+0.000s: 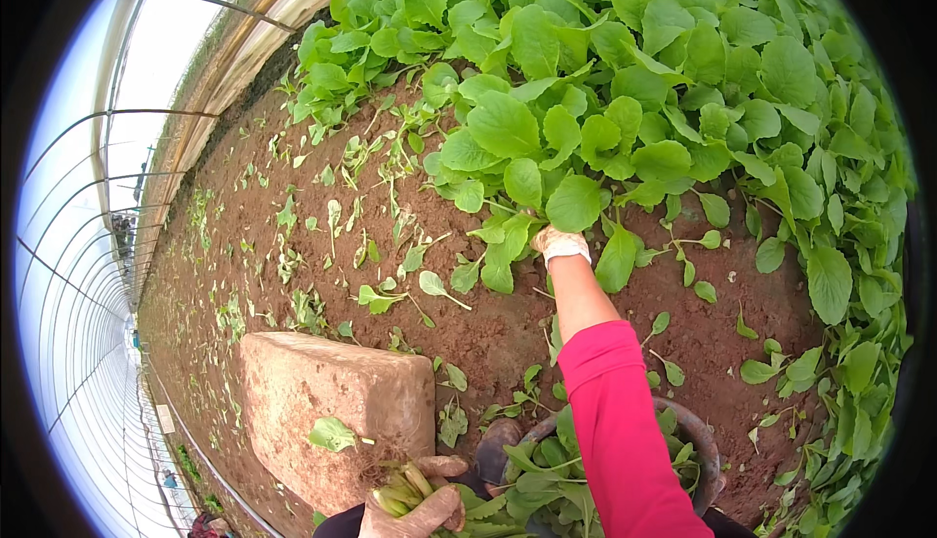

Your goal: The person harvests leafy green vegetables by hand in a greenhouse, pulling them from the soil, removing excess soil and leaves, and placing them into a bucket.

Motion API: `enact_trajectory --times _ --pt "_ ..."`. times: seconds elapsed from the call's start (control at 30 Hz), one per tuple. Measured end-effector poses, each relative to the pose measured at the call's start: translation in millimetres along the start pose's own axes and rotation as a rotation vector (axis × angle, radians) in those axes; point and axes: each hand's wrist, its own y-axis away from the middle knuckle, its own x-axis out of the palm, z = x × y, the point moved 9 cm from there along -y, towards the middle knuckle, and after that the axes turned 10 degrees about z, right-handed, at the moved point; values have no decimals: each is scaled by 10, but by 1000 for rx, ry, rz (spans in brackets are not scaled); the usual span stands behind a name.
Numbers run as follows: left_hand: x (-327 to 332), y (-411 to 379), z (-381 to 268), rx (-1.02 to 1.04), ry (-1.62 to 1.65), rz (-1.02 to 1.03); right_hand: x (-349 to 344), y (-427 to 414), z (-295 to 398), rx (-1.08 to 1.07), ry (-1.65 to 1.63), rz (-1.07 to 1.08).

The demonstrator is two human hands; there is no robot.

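My right hand [559,242], in a soiled light glove with a pink sleeve behind it, reaches to the base of the leafy green plants [505,124] at the near edge of the bed; leaves cover its fingers, so its grip is hidden. My left hand [421,512], gloved too, is closed around a bunch of pulled greens [401,490] at the bottom of the view, with their pale stems and roots showing. Below my right arm, a round tub [704,443] holds many green leaves, partly hidden by the arm.
A large dirt-stained block [329,384] stands on the soil left of the tub, with a loose leaf [331,434] on it. Uprooted leaves lie scattered over the brown soil [498,333]. A dark boot tip [498,446] shows beside the tub. Greenhouse hoops [110,179] and film run along the left.
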Motion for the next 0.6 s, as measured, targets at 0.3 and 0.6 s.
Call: enact_trajectory --times 0.3,0.6 --pt "19 139 -55 4 -16 65 -328 852 -84 353 111 229" --pt "148 316 108 125 66 347 -352 3315 10 349 229 -343"
